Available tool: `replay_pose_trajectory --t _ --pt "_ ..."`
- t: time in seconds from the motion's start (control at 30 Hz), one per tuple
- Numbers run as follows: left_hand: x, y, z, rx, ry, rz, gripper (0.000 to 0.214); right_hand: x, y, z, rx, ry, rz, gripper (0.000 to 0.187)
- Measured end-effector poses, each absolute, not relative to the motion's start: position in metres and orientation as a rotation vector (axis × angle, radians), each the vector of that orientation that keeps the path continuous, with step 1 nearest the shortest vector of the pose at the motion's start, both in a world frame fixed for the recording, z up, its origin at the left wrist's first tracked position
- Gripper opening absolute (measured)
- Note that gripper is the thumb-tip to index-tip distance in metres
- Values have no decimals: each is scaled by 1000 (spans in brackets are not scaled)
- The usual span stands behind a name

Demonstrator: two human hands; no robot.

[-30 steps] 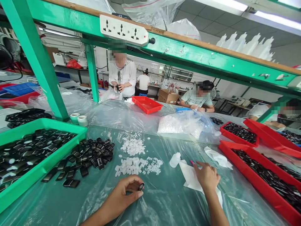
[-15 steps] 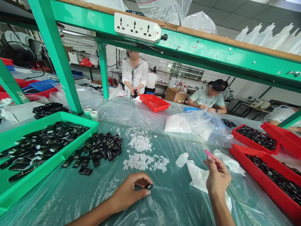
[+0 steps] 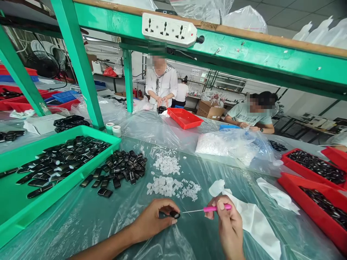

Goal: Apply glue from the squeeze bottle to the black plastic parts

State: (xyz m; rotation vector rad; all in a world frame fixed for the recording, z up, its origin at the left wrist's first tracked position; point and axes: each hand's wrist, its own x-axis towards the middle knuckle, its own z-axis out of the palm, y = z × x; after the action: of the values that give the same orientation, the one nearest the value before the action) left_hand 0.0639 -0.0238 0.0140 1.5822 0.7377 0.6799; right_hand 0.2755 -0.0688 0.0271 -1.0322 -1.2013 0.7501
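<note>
My left hand [image 3: 151, 220] is closed on a small black plastic piece [image 3: 175, 214], thumb below and fingers above, its round pale end facing right. My right hand [image 3: 229, 225] grips the handle of a pink-handled needle tool [image 3: 208, 209]. The thin metal shaft points left, its tip close to the black piece; I cannot tell if they touch. Just beyond the hands lie heaps of small white parts [image 3: 164, 186] on the plastic-covered table. To their left is a pile of similar black pieces [image 3: 127, 164]. A white cloth [image 3: 255, 220] lies beside my right hand.
A green tray [image 3: 70, 173] of black pieces stands at left, red trays [image 3: 295, 184] at right. A bag of white parts [image 3: 217, 144] lies farther back. Overhead runs a green shelf beam [image 3: 244, 47] with a power strip [image 3: 168, 29]. Several people work beyond.
My right hand has come down and left, bringing the needle tool to a level position near the black piece. My left hand keeps its hold. The view has shifted slightly.
</note>
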Motion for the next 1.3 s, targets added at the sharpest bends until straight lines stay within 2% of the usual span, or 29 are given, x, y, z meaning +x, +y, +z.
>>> replay_pose_trajectory --t 0.13,0.57,1.0,1.3 --pt "66 -23 11 1609 753 677 15 271 -75 24 -1084 -1370 630 28" --pt "66 -24 14 1671 748 672 16 260 -82 29 -1219 -1490 597 30" --pt "66 -22 11 1630 788 713 14 261 -84 28 -889 -1914 176 11" --pt "66 -23 11 1628 776 720 13 259 -84 31 -833 -1929 162 11"
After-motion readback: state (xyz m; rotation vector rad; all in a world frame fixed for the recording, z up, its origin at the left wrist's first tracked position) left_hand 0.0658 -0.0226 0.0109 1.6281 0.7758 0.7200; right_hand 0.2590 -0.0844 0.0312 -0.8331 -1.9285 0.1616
